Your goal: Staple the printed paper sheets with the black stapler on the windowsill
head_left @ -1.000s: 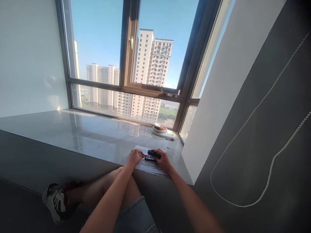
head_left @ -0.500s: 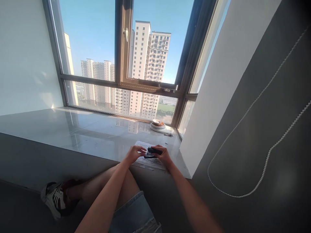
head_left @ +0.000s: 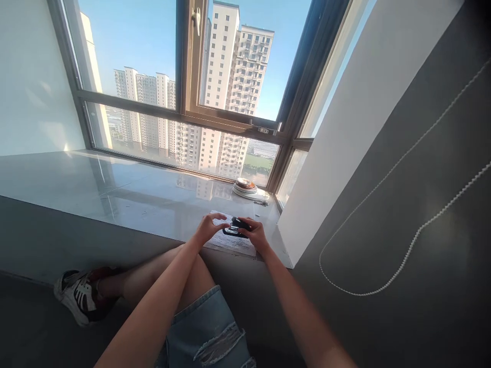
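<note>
A black stapler (head_left: pixel 236 229) is held above the windowsill, its top arm lifted away from its base. My right hand (head_left: pixel 255 234) is closed around the stapler's right end. Close to its left end is my left hand (head_left: pixel 209 227), with thumb and index finger apart and the thumb tip at or very near the stapler. Whether anything small lies at those fingertips is too fine to make out. Beneath both hands lies a sheet of printed paper (head_left: pixel 230 246), partly covered by them.
On the grey windowsill (head_left: pixel 126 204), a stack of round plate-like items (head_left: pixel 245 189) stands by the window, with a small dark chain-like thing (head_left: pixel 261 203) beside it. A white pillar (head_left: pixel 330 153) rises on the right. A beaded blind cord (head_left: pixel 360 294) hangs farther right.
My view has tilted slightly down. The stapler's top arm now stands higher off its base, and my left index finger has spread away from the thumb.
</note>
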Available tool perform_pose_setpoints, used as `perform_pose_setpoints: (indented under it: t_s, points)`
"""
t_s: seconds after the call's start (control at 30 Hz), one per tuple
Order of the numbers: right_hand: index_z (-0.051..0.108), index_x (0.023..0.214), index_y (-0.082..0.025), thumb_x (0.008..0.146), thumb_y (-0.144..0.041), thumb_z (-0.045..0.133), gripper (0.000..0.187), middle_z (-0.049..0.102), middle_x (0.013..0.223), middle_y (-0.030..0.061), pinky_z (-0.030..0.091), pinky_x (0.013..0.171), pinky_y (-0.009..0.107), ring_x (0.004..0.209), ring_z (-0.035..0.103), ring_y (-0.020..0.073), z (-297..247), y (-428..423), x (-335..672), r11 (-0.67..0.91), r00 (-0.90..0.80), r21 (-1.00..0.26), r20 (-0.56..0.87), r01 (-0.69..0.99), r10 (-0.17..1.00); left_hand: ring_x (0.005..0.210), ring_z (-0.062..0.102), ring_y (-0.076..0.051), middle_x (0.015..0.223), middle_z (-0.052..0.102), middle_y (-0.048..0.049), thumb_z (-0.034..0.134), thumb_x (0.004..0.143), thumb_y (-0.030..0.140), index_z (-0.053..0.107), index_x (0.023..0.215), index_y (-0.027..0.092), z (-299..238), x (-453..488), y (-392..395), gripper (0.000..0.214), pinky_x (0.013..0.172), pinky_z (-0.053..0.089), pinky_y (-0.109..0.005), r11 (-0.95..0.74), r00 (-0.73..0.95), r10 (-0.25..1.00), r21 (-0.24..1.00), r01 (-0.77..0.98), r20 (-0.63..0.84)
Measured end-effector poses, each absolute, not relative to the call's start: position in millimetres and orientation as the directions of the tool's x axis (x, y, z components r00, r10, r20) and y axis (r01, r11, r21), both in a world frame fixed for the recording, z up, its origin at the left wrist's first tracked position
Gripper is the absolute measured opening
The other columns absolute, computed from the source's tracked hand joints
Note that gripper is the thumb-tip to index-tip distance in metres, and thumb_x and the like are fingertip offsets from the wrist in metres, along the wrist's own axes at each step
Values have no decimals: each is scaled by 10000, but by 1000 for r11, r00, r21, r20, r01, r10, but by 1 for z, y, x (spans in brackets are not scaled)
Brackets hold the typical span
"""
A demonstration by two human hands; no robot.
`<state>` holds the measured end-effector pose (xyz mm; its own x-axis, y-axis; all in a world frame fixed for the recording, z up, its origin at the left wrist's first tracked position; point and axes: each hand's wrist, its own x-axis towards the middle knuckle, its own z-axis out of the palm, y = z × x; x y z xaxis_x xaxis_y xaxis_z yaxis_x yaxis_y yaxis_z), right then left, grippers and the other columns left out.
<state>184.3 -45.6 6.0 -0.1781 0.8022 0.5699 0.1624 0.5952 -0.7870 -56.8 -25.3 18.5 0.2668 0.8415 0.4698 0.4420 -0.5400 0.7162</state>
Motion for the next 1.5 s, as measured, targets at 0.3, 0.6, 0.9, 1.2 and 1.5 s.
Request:
perform_pose_setpoints:
  t_s: [0.3,0.6,0.9,1.2,1.5]
  points:
    - [745,1232,-153,890,-372,601,431,713,1122,161,474,962,436,1050,637,312,-6,-76,249,138,373,-557,700,819,609,1278,515,-360,1323,586,-251,602,947,260,664,1204,69,12,-40,-34,326,1032,438,-424,115,-214,947,369,922,240]
    - [776,1166,-209,789,-443,681,454,767,1129,99,518,978,431,1032,703,301,-22,-60,275,203,352,-717,543,667,762,1236,572,-298,1280,610,-221,356,975,60,632,1241,115,19,-43,-39,387,1020,455,-377,143,-226,963,433,890,148]
    - [717,1288,-277,935,-390,535,413,706,1293,63,397,1134,497,1220,612,272,-9,-77,256,312,43,-463,609,829,792,1229,565,-297,1274,595,-224,389,954,66,639,1198,105,16,-45,-35,352,1005,438,-367,145,-218,967,425,894,129]
    - [680,1324,-277,1004,-302,474,382,668,1380,38,188,1235,498,1298,560,248,8,-82,229,292,-230,-76,442,953,867,1226,553,-300,1292,587,-228,475,927,72,642,1168,104,19,-46,-34,295,1009,424,-360,145,-200,977,439,887,81]
    - [603,1397,-170,969,-228,430,465,643,1195,172,430,931,415,1133,565,315,-1,-87,246,-53,196,-241,624,969,757,1212,563,-294,1278,595,-224,442,948,77,651,1189,110,18,-45,-38,320,1000,443,-352,131,-197,974,432,892,111]
